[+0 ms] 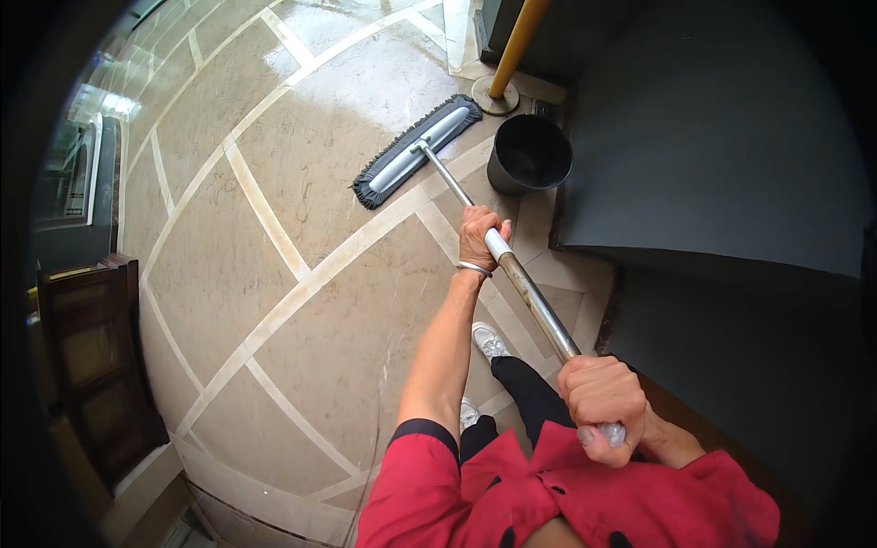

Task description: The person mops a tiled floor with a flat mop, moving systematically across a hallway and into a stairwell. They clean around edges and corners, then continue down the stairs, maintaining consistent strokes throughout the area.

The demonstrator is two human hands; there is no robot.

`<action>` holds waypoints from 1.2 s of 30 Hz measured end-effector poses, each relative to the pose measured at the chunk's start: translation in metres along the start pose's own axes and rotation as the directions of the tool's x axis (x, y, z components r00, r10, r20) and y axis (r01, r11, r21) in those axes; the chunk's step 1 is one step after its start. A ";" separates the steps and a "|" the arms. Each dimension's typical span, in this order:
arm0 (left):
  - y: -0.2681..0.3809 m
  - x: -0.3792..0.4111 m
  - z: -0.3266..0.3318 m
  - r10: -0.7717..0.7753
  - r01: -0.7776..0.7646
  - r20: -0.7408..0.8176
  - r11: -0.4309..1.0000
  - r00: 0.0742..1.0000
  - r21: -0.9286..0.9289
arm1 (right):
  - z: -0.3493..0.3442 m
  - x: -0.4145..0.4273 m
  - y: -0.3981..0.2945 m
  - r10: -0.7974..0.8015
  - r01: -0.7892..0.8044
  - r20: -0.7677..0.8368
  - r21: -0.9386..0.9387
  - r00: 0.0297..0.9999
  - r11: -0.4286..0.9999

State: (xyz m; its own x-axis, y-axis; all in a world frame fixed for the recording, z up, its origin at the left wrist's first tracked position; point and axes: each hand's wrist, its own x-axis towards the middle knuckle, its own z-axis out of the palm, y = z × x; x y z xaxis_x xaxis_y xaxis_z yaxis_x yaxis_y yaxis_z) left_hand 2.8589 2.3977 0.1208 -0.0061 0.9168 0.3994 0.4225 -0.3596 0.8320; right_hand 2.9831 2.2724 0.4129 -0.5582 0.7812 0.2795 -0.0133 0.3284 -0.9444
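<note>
A metal mop handle (538, 301) runs from the lower right up to a flat dust mop head (418, 152), which lies on the tiled floor (329, 226). The mop head has a grey fringed pad and a pale frame with a swivel joint. My left hand (482, 236), with a bangle at its wrist, grips the handle partway along, by a white collar. Lower down, my right hand (606, 404) is closed around the top end, its thumb beside the clear end cap.
A black bucket (529, 154) stands right of the mop head, against the dark wall (699, 137). Behind it, a yellow pole (517, 48) rises from a round base (495, 96). Dark wooden panelled furniture (92, 363) is at the left. My white shoes (489, 340) are below the handle.
</note>
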 end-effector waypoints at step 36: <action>0.103 -0.210 -0.147 -0.288 0.506 -0.556 0.813 0.779 0.288 | 0.036 0.021 -0.058 -0.389 0.014 0.581 0.544 0.715 0.839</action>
State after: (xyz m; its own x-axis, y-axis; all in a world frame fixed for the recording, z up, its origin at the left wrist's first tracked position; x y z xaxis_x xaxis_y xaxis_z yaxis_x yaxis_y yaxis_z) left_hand 2.7705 2.1424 0.1797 -0.6307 0.7216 0.2855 0.6015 0.2222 0.7673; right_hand 2.9425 2.2507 0.4670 -0.8762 0.1222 0.4662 -0.4700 -0.0023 -0.8827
